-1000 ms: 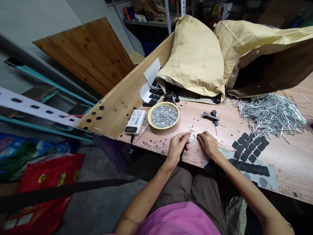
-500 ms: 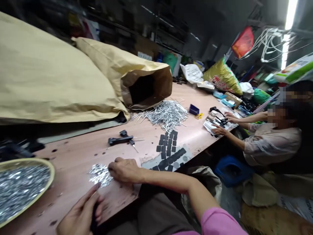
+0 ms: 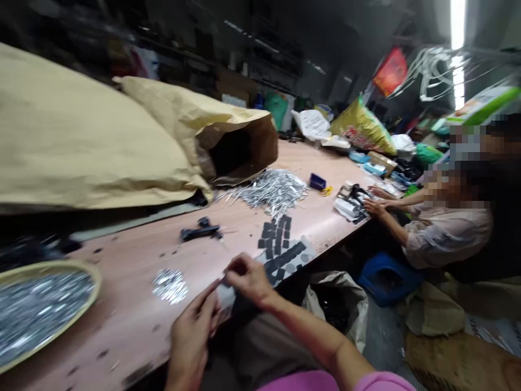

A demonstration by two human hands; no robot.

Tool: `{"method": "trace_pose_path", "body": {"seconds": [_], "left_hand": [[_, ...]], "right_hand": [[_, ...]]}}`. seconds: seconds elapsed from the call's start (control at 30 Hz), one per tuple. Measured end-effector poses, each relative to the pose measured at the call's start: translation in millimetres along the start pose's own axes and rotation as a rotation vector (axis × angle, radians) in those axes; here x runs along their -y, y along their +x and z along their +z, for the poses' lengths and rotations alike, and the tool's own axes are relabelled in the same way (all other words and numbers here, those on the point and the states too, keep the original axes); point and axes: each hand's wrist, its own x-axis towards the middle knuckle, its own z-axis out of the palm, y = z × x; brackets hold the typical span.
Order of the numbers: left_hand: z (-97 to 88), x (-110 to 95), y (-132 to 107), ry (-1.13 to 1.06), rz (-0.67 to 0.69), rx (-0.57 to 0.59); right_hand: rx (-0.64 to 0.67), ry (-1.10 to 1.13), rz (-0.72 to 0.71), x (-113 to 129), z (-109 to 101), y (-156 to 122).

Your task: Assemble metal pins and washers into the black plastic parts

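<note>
My left hand (image 3: 193, 328) is closed, thumb and forefinger pinched on a small dark part (image 3: 224, 281) that mostly hides behind the fingers. Its tip meets my right hand (image 3: 250, 279), whose fingers are pinched together at that same spot. Whatever the right fingers hold is too small and blurred to make out. To the left of both hands lies a small pile of shiny metal pieces (image 3: 170, 286) on the table (image 3: 134, 277). Behind them is a black tool-like part (image 3: 200, 232) with thin metal pins. Black square pads (image 3: 277, 236) lie beyond my right hand, some on a grey sheet.
A yellow-rimmed basin (image 3: 95, 285) of metal pieces stands at left. Behind are large paper sacks (image 3: 101, 136) and a heap of thin metal rods (image 3: 272, 190). A co-worker (image 3: 443, 233) handles black parts at right. An open sack (image 3: 358, 320) stands below the table edge.
My right hand has left the metal pile and moved right, toward me. My left hand has risen and moved right to meet it. The view has shifted slightly.
</note>
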Motion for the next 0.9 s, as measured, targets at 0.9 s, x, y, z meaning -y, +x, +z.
{"method": "trace_pose_path", "body": {"seconds": [0.9], "left_hand": [[11.9, 10, -2, 0.081, 0.244, 0.258]], "right_hand": [[-0.087, 0.193, -0.108, -4, -31, -19]]}}
